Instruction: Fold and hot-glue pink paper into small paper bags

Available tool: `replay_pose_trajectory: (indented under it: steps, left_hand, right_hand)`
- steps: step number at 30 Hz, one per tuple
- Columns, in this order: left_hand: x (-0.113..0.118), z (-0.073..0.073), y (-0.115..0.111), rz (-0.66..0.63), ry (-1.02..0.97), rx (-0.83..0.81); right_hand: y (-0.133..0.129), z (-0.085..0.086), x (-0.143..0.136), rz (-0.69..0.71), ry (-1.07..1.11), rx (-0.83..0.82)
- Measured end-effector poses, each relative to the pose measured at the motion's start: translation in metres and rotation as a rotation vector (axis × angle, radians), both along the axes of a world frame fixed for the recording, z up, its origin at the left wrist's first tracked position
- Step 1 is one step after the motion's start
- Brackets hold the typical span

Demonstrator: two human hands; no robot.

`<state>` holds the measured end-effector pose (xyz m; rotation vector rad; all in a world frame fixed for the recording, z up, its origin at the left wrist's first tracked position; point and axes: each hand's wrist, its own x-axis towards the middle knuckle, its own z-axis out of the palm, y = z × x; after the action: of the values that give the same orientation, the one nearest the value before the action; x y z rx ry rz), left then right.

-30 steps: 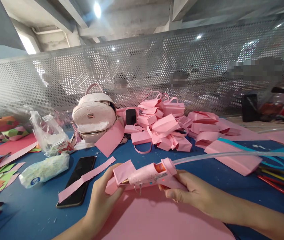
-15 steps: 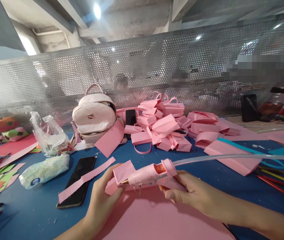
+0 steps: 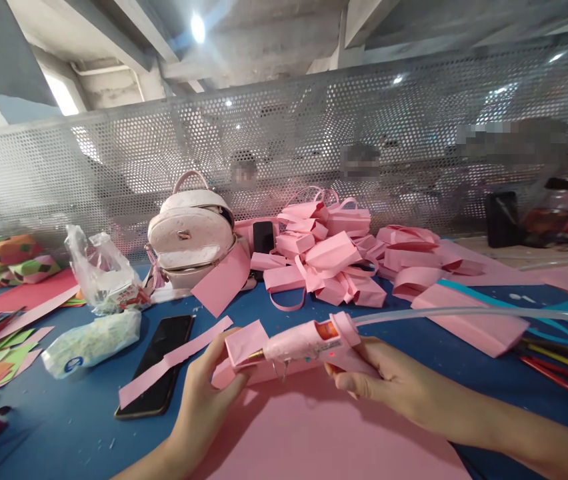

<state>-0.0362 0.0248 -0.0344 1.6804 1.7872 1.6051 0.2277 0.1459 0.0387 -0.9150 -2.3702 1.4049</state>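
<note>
My right hand [image 3: 374, 373] is closed round the handle of a pink hot glue gun [image 3: 304, 341], its clear glue stick [image 3: 464, 313] trailing out of the back to the right. The metal nozzle points left, at the folded end of a pink paper box [image 3: 247, 343]. My left hand [image 3: 214, 383] grips that box, thumb at the near side and fingers behind, partly hidden. Whether the nozzle touches the paper I cannot tell. Beneath both hands lies a large pink sheet [image 3: 334, 427] on the blue table [image 3: 79, 427].
A pile of pink paper bags [image 3: 329, 253] stands at the back, beside a cream backpack [image 3: 191, 233]. Left of my hand lie a phone [image 3: 157, 367] with a pink paper strip [image 3: 179, 360] across it and a tissue pack [image 3: 94, 343]. Coloured sticks [image 3: 564, 363] lie at the right.
The glue gun's nozzle has shifted slightly right along the box end. Both hands keep their hold, and the whole view has moved a little.
</note>
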Motion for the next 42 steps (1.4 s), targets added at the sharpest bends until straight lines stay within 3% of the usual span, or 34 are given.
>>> replay_pose_trajectory:
  steps: [10,21,27,42]
  left_hand:
    - [0.000,-0.002,0.000,0.006,-0.023,-0.003]
    - [-0.002,-0.002,0.000,-0.030,-0.042,-0.001]
    - [-0.003,-0.001,0.000,-0.029,-0.027,0.010]
    - [-0.002,-0.002,0.002,-0.047,-0.053,0.021]
  right_hand:
    - [-0.004,0.016,-0.003,0.011,0.051,-0.119]
    - [0.001,0.015,0.003,-0.025,0.062,0.011]
    - [-0.004,0.025,0.001,-0.171,0.053,0.144]
    - [-0.004,0.035,0.002,-0.127,0.056,0.249]
